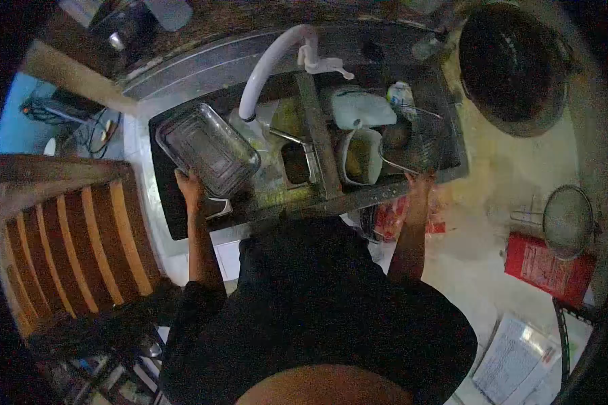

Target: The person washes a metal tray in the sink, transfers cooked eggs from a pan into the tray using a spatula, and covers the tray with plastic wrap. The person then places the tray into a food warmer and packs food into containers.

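Leftward, the left hand's [190, 187] grip pinches a clear, rectangular dish [209, 145] with rounded corners, tilted over the dark sink's [323, 145] left basin. The right hand [420, 181] meets a thin, curved, shiny rim [397, 166]; whether its grip is closed, I cannot tell.

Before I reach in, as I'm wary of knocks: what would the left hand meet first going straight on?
Most likely the dish; the left hand seems to touch its near edge, though depth is unclear.

Left hand [190, 185] holds clear rectangular dish [208, 150] over sink [378, 196]; right hand [420, 179] at near edge.
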{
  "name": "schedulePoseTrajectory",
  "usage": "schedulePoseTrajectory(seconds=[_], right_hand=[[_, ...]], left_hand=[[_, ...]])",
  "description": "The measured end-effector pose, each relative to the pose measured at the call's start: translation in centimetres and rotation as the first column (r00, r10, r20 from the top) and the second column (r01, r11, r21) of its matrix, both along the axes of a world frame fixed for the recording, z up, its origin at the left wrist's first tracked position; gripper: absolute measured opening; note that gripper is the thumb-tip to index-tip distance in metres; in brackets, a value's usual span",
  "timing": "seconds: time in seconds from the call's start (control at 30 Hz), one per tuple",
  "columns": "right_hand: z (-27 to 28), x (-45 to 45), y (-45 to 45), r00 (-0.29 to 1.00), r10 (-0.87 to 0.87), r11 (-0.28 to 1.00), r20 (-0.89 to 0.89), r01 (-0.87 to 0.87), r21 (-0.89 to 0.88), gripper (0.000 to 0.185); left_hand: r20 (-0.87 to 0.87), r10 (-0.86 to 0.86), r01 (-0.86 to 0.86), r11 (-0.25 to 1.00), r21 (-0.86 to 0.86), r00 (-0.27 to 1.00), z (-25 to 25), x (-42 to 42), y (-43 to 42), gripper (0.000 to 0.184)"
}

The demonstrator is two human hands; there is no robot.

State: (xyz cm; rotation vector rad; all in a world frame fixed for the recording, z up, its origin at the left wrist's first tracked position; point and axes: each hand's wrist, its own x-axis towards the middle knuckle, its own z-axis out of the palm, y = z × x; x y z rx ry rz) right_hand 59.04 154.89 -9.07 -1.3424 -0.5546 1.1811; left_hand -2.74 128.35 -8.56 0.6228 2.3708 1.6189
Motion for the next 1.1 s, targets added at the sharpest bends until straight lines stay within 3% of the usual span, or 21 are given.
schedulePoseTrajectory(seconds=[0.03,0.1,0.17,0.23,0.3,0.37,0.47,0.5,0.57,0.6,0.7,0.73,0.8,0.87,0.93,1.03,1.1], right_hand=[[0.3,0.5,-0.4,1.0,-0.013,1.0,0.013,0.013,0.015,0.035],[2.4,0.1,-0.2,1.0,-0.016,0.997,0.006,0.015,0.076,0.037],[6.3,-0.5,-0.5,1.0,-0.02,0.991,0.012,0.019,0.136,0.04],[10.7,-2.0,-0.8,1.0,-0.014,0.982,0.014,0.011,0.187,0.042],[14.9,-3.9,-1.2,1.0,0.013,0.973,0.012,-0.016,0.231,0.045],[18.8,-6.2,-1.7,0.997,0.072,0.954,0.001,-0.069,0.291,0.048],[22.3,-8.1,-1.2,0.974,0.226,0.89,-0.031,-0.193,0.412,0.053],[23.1,-8.5,-0.8,0.957,0.287,0.86,-0.038,-0.24,0.45,0.055],[27.2,-11.9,0.8,0.973,0.226,0.908,-0.039,-0.196,0.37,0.058],[28.5,-13.0,1.8,0.949,0.312,0.87,-0.056,-0.261,0.418,0.059],[32.8,-16.7,5.1,0.819,0.566,0.701,-0.095,-0.418,0.578,0.063],[34.2,-18.2,6.4,0.752,0.65,0.628,-0.114,-0.447,0.637,0.064],[36.4,-21.0,10.2,0.611,0.746,0.605,-0.265,-0.457,0.651,0.065],[37.8,-24.4,14.5,0.592,0.765,0.58,-0.255,-0.46,0.673,0.051],[40.3,-28.8,17.1,0.35,0.808,0.585,-0.475,-0.379,0.717,0.044],[42.1,-34.5,21.1,0.413,0.691,0.705,-0.593,-0.204,0.679,0.048],[41.7,-36.6,25.9,0.547,0.626,0.76,-0.556,-0.27,0.591,0.044]], left_hand=[[0.162,0.061,-0.063,0.998,0.011,0.985,2.3,0.9,-1.0,0.032],[0.264,0.127,-0.129,0.992,-0.008,0.956,4.3,1.1,-2.3,0.033],[0.654,0.021,-0.083,0.995,0.063,0.757,2.3,1.9,-4.3,0.032],[0.823,-0.085,-0.073,0.986,0.152,0.561,3.5,5.0,-3.0,0.027],[0.898,-0.181,0.016,0.981,0.191,0.4,6.0,8.6,0.0,0.022],[0.919,-0.175,-0.015,0.981,0.192,0.355,5.2,10.9,2.1,0.018],[0.848,-0.396,0.02,0.909,0.416,0.353,10.4,14.3,5.7,0.016],[0.851,-0.441,0.008,0.889,0.458,0.285,5.4,13.4,6.6,0.016],[0.842,-0.52,-0.023,0.849,0.528,0.144,-4.1,11.6,8.5,0.016],[0.86,-0.5,0.009,0.865,0.502,0.098,-1.5,12.1,9.5,0.017],[0.901,-0.375,0.069,0.927,0.369,0.217,5.2,13.0,9.4,0.017],[0.893,-0.387,0.079,0.922,0.379,0.232,1.6,12.1,9.1,0.022],[0.89,-0.357,0.1,0.934,0.343,0.285,0.7,11.2,8.3,0.024],[0.887,-0.329,0.122,0.944,0.306,0.325,0.6,10.7,7.3,0.025],[0.885,-0.312,0.134,0.95,0.282,0.346,0.5,10.4,6.5,0.026],[0.886,-0.295,0.153,0.955,0.256,0.357,0.3,10.4,5.6,0.028],[0.886,-0.289,0.161,0.956,0.246,0.362,0.0,10.3,5.2,0.03]])
